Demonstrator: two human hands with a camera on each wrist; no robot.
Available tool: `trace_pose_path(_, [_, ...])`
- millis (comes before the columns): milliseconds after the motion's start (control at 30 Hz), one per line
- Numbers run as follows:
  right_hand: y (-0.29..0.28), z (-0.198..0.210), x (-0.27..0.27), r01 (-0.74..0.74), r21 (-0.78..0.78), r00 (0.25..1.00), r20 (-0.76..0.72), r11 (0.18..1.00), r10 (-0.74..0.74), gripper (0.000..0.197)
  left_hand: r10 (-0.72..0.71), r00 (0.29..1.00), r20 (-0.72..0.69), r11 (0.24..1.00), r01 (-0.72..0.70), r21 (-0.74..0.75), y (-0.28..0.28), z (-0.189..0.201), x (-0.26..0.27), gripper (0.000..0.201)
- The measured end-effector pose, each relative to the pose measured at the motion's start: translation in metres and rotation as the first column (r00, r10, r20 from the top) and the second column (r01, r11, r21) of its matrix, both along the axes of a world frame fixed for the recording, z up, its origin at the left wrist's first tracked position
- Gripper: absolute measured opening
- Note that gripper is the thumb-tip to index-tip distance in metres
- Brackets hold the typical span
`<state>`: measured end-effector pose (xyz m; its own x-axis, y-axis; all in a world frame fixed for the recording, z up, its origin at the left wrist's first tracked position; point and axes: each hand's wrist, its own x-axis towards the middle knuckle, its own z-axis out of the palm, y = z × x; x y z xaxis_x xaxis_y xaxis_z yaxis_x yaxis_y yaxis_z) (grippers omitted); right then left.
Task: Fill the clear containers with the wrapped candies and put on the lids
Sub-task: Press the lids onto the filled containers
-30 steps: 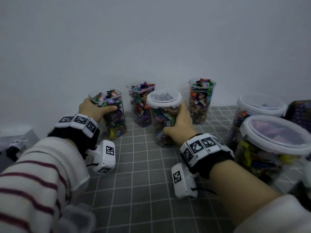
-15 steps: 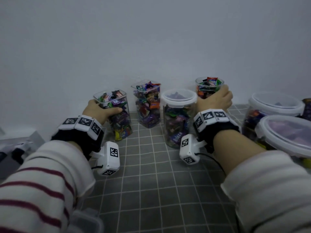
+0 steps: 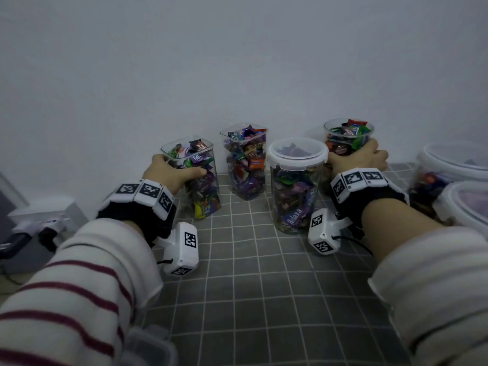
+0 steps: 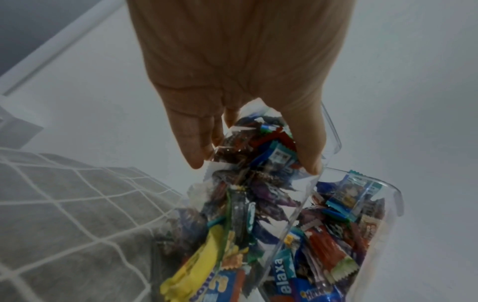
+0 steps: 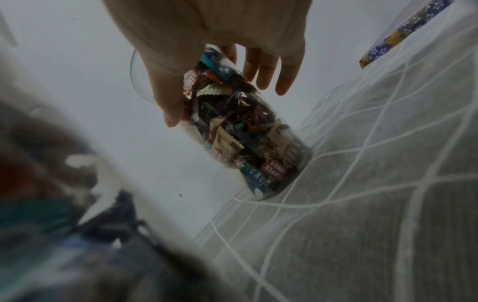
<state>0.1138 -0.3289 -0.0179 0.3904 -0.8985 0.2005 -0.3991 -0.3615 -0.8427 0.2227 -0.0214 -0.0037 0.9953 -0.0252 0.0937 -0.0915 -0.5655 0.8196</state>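
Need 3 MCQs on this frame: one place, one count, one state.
1. What is the right hand holding?
A. lidded jar
B. round open jar
C. loose lid

2. How many jars in the back row of four lack lids?
A. one
B. two
C. three

3. What is the left hand doing?
A. gripping the square jar
B. lying flat on the cloth
C. lifting a lid

Key: B, fingers wrap the round open jar; C, only the lidded jar is capped; A, thumb and fingers clasp the square jar.

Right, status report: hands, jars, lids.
Left hand grips open square jar. Right hand grips open round jar at the back. Lidded jar stands between. Middle square jar unlidded.
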Motion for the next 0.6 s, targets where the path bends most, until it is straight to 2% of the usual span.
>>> trace_pose_path(167, [0.006, -0.006, -0.005, -0.060, 0.060, 0.983, 0.174, 0.996, 0.049, 0.085, 0.038, 0.998, 0.048, 0.996, -0.041, 0.076, -0.003, 0.001, -0.008, 0.084])
trace_pose_path(400, [0.021, 0.002, -0.035, -0.037, 0.060, 0.995, 0.094, 0.998, 0.031, 0.076, 0.000, 0.999, 0.047, 0.991, -0.006, 0.133, -0.002, 0.002, -0.020, 0.084])
trace_pose_path(600, [0.042, 0.000, -0.056, -0.049, 0.063, 0.994, 0.101, 0.997, 0.042, 0.076, -0.076, 0.996, 0.035, 0.991, 0.072, 0.111, -0.002, 0.007, -0.054, 0.064])
